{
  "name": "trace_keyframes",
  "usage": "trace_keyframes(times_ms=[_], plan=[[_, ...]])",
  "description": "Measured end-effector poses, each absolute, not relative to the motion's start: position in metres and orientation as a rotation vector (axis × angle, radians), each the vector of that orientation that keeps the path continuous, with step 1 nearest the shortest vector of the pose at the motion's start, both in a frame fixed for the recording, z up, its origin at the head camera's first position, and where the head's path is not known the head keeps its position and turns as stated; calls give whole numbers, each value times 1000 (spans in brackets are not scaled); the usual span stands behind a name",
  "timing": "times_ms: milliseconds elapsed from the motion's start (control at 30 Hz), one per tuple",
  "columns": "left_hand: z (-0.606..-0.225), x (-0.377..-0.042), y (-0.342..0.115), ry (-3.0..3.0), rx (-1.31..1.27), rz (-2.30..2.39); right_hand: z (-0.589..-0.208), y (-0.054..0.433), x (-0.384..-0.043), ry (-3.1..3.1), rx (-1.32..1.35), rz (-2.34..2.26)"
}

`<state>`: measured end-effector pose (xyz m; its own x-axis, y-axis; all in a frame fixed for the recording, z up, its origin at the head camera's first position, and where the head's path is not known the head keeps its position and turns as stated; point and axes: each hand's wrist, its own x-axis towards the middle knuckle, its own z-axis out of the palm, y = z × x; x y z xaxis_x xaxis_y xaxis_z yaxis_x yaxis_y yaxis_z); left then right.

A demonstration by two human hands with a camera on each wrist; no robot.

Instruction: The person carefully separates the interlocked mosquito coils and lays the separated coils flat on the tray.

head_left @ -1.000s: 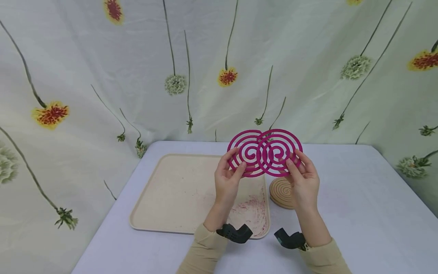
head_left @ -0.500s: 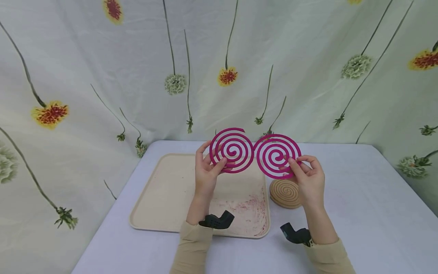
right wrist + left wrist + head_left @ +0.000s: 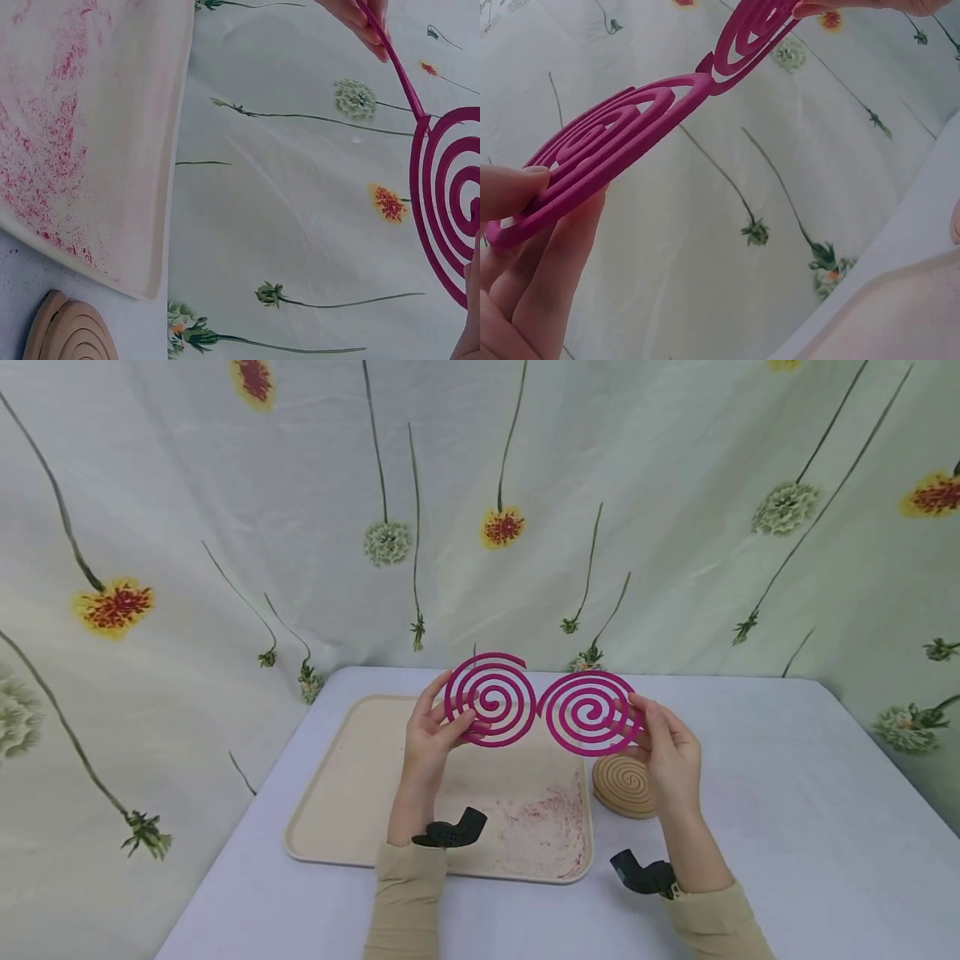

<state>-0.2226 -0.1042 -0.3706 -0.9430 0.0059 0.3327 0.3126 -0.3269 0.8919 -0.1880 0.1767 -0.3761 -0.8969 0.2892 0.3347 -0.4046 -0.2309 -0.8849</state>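
In the head view my left hand [image 3: 429, 747] holds a magenta mosquito coil [image 3: 492, 703] upright by its left rim, thumb in front and fingers behind. My right hand [image 3: 672, 760] grips a second magenta mosquito coil [image 3: 592, 713] at its right side. Rim meets rim between the hands, and the two coils appear to touch there. The left wrist view gives the left coil [image 3: 615, 161] almost edge-on, pinched between thumb and fingers. Only part of the right coil [image 3: 422, 202] shows in the right wrist view, where most of my right hand is cut off.
A beige tray [image 3: 352, 793] with magenta crumbs at its right end lies below the hands on a white-covered table [image 3: 787, 810]. Beside its right edge sits a small stack of tan discs [image 3: 622, 785] with spiral grooves. A flowered cloth [image 3: 315, 485] hangs behind.
The two coils overlapped in view a second ago; they now stand side by side, rims meeting. My left hand has moved left. The right hand moved slightly right, then back left.
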Motion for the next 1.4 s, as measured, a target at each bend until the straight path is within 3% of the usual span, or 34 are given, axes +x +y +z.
trace_keyframes(times_ms=[67,233,500,667,800,933,1200,1400], plan=[[-373,-224,-107,-1702,-381,-2381,-361,169,-178,-1638,236,2169],[-378,-228,-116,-1701,-304,-2390,-363,168,-178,-1727,455,2109],[-385,-232,-127,-1705,-252,-2402,-377,161,-188,-1915,405,1707],[-390,-234,-135,-1762,-199,-2402,-388,161,-197,-1865,429,1691],[-396,-236,-139,-1817,-140,-2399,-421,169,-222,-1895,421,1705],[-406,-241,-141,-1813,-94,-2433,-440,171,-237,-1927,312,1836],[-430,-253,-141,-1834,31,-2436,-415,154,-223,-2079,-3,1989],[-440,-257,-137,-1868,126,-2431,-419,151,-227,-2210,-144,1981]])
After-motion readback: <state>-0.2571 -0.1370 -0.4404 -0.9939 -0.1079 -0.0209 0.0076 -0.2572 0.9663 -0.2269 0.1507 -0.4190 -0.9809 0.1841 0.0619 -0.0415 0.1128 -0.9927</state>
